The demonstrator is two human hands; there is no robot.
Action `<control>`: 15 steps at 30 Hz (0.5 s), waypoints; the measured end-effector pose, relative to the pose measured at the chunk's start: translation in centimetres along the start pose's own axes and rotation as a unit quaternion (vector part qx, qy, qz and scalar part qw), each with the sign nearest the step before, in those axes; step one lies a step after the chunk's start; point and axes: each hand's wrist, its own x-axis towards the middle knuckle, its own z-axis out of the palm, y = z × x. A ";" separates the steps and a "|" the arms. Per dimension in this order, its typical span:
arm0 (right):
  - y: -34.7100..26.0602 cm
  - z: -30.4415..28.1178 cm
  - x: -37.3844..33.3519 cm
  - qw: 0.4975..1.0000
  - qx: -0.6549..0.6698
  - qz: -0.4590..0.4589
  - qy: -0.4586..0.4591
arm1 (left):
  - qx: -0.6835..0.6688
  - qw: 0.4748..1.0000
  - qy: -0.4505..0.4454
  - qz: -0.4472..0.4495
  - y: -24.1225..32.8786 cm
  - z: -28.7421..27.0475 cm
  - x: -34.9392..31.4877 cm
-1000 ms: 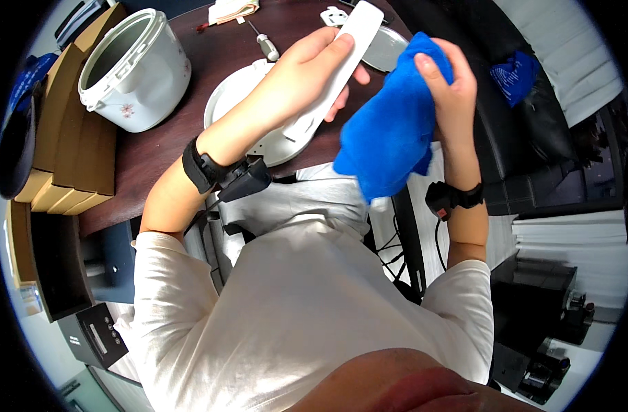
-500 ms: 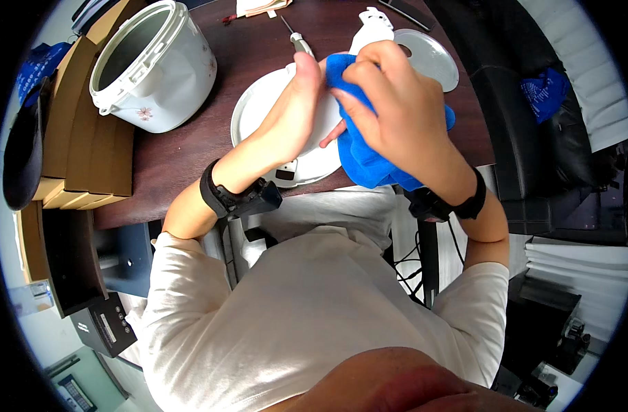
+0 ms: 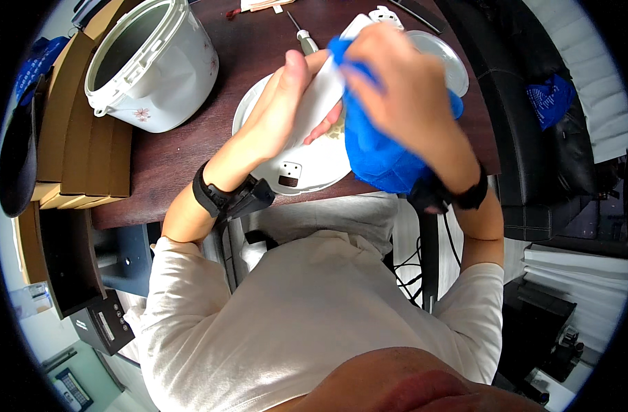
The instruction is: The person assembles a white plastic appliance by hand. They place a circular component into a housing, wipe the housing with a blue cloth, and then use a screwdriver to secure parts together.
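Note:
My left hand [image 3: 276,113] is closed round a smooth white plastic piece [image 3: 322,93], its fingertips showing at the piece's far side. In my right hand [image 3: 403,79], blurred by motion, a bunched blue cloth [image 3: 375,147] is gripped. The cloth's upper end presses on the tip of the white piece; its loose part hangs beside my right wrist. Beneath my hands lies a round white lid-like part [image 3: 314,172] with a small rectangular cutout near its front edge. My hands hide much of it.
A white flower-patterned pot-shaped housing [image 3: 180,82] stands at left beside stacked cardboard boxes [image 3: 94,151]. Past my hands lie a screwdriver [image 3: 305,38], a white plastic part [image 3: 386,16] and a round, pale disc [image 3: 451,65]. A black sofa [image 3: 513,137] is at right.
The white piece has tilted up and shows more between my hands. My right hand has moved slightly up with the cloth, and more of the lid-like part's front is uncovered.

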 end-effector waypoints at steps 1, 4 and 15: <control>-1.4 0.0 -0.8 0.998 0.008 -0.022 -0.052 | 0.012 1.000 0.004 0.019 -0.1 0.0 0.0; -1.6 0.5 -1.0 0.999 0.048 -0.012 -0.012 | 0.041 0.998 0.021 0.034 0.1 -0.2 -0.1; 2.5 0.2 1.5 0.995 0.004 0.044 0.095 | 0.065 0.997 0.019 -0.021 0.6 -0.4 -0.5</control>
